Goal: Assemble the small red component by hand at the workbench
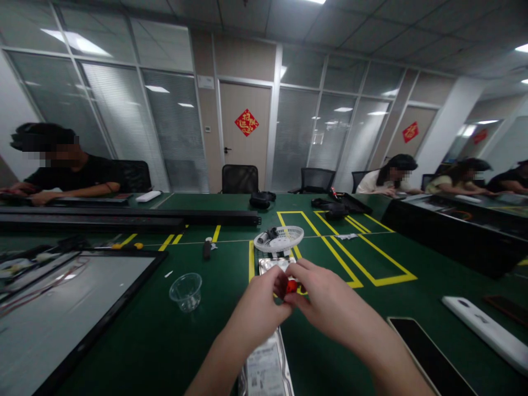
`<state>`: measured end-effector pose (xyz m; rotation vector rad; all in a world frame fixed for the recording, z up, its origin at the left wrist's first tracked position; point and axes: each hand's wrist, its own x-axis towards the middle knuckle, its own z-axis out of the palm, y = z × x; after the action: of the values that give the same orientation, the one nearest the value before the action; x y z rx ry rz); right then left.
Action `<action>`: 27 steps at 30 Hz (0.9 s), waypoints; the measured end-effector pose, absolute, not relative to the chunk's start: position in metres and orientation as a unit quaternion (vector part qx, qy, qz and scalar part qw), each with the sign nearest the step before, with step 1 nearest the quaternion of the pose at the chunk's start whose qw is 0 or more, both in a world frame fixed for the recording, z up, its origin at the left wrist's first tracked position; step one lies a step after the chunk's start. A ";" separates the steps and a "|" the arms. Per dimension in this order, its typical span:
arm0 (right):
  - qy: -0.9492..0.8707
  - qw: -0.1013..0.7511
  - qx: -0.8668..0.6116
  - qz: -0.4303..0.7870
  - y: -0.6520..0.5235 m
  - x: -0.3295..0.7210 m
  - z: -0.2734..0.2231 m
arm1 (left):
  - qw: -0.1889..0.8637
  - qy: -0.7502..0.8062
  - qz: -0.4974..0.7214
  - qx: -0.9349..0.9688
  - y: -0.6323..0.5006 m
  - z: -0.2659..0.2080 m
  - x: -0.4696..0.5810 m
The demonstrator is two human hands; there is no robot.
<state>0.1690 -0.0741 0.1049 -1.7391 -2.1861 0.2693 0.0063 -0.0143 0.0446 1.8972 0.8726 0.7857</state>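
My left hand point(259, 296) and my right hand point(319, 286) meet in front of me, fingers curled together around a small red object point(291, 286). Its kind does not show, since the fingers hide most of it; something dark lies beside it. Below my wrists, a hard drive point(267, 364) with a white label lies on the green table. Just beyond my fingers is another silver, drive-like metal piece point(270, 266), partly covered by my hands. Behind that sits a white plastic basket point(297, 240) with dark parts in it.
A clear plastic cup point(185, 292) stands left, near a large framed panel point(103, 291). Long black bars point(214, 218) cross the table behind. To the right lie a phone point(429, 352), a white device point(487, 330) and a black case point(454, 236). Several people sit around the table.
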 end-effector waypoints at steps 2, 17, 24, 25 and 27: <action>-0.782 0.177 -0.586 0.116 -0.076 0.169 0.106 | 0.429 0.359 0.324 0.763 -0.014 0.044 0.005; -0.784 0.180 -0.581 0.124 -0.080 0.168 0.112 | 0.461 0.339 0.323 0.754 -0.013 0.041 0.004; -0.753 0.193 -0.616 0.123 -0.075 0.168 0.107 | 0.468 0.347 0.305 0.754 -0.013 0.045 0.006; -0.753 0.191 -0.617 0.125 -0.076 0.169 0.108 | 0.469 0.345 0.304 0.754 -0.013 0.045 0.006; -0.764 0.191 -0.601 0.138 -0.078 0.169 0.109 | 0.459 0.354 0.299 0.758 -0.014 0.047 0.005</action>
<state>0.1693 -0.0777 0.1092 -1.6881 -2.1461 0.3869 0.0053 -0.0137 0.0467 1.8659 0.8708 0.7374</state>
